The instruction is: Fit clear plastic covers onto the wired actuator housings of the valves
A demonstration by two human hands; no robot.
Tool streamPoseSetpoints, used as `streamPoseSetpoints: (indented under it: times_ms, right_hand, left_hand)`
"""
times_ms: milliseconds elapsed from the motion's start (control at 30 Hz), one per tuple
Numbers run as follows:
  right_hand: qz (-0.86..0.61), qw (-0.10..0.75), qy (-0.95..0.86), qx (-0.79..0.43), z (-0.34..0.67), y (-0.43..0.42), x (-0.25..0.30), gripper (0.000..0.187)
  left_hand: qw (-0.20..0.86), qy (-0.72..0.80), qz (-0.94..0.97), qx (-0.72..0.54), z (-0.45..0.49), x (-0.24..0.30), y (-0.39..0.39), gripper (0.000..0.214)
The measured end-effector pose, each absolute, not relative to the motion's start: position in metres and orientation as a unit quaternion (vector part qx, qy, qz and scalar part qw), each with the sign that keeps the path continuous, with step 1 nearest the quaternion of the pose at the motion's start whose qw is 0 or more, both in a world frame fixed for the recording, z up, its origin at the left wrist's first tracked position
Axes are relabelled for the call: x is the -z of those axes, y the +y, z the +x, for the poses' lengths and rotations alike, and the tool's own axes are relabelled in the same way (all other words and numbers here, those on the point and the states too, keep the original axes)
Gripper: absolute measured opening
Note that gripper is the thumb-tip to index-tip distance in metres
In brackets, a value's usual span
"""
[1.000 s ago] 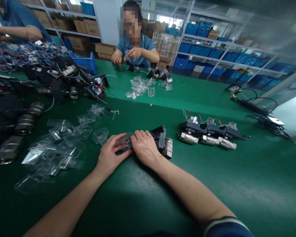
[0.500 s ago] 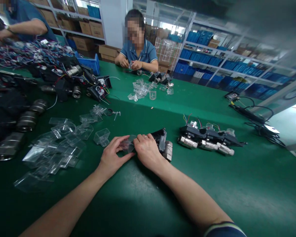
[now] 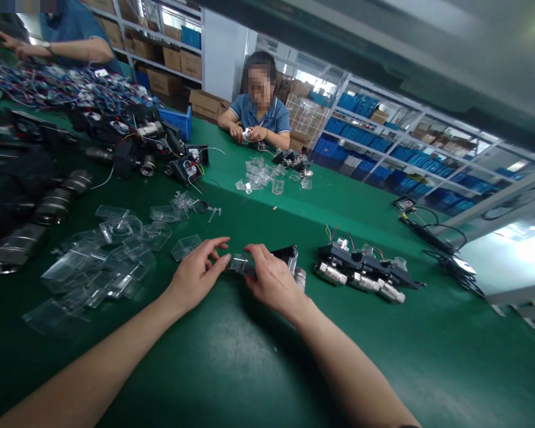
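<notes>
My left hand [image 3: 197, 273] and my right hand [image 3: 274, 282] meet over a small clear plastic cover [image 3: 238, 263] on the green table [image 3: 258, 356]. Both pinch the cover by its ends. Under my right hand lies a black valve unit with a metal fitting [image 3: 294, 264]; the hand hides most of it. A clear plastic box [image 3: 186, 246] sits just left of my left hand.
Several clear covers [image 3: 98, 261] lie scattered at left. Finished black valve units [image 3: 361, 273] lie in a row at right. Metal fittings [image 3: 49, 208] and a heap of wired parts [image 3: 116, 131] fill the far left. A co-worker [image 3: 258, 113] sits opposite; another person's arm [image 3: 57, 50] shows top left. Cables [image 3: 432, 238] lie at right.
The camera has tilted up. My left hand's fingers have spread a little, and my right hand has slid back off the black unit, with the clear cover still between both hands.
</notes>
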State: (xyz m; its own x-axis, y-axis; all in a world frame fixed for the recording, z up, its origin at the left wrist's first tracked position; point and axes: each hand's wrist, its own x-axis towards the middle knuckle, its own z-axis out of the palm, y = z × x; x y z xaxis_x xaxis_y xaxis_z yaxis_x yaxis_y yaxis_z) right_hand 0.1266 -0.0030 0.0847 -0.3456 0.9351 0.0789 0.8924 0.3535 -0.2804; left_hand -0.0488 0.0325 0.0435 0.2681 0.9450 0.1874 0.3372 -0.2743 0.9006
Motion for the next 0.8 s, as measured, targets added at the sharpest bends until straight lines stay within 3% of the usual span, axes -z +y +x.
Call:
streamPoseSetpoints:
  times_ms: [67,167,400,800]
  right_hand:
    - [-0.550,0.151,-0.812,-0.123,0.131,-0.003,-0.088,0.054]
    - [-0.531,0.165,-0.819,-0.143,0.135,-0.002,-0.094,0.058]
    - [-0.581,0.089,-0.800,-0.121,0.158,0.007,-0.100,0.051]
    - [-0.595,-0.015,-0.796,-0.109,0.174,0.007,-0.110,0.040]
  left_hand:
    - [0.356,0.476,0.736,-0.324,-0.051,-0.044,0.038,0.032]
    - [0.399,0.462,0.751,-0.249,-0.045,-0.036,0.040,0.037]
    - [0.452,0.454,0.728,-0.244,-0.036,-0.022,0.036,0.043]
    - [0.391,0.465,0.756,-0.243,-0.040,-0.022,0.034,0.035]
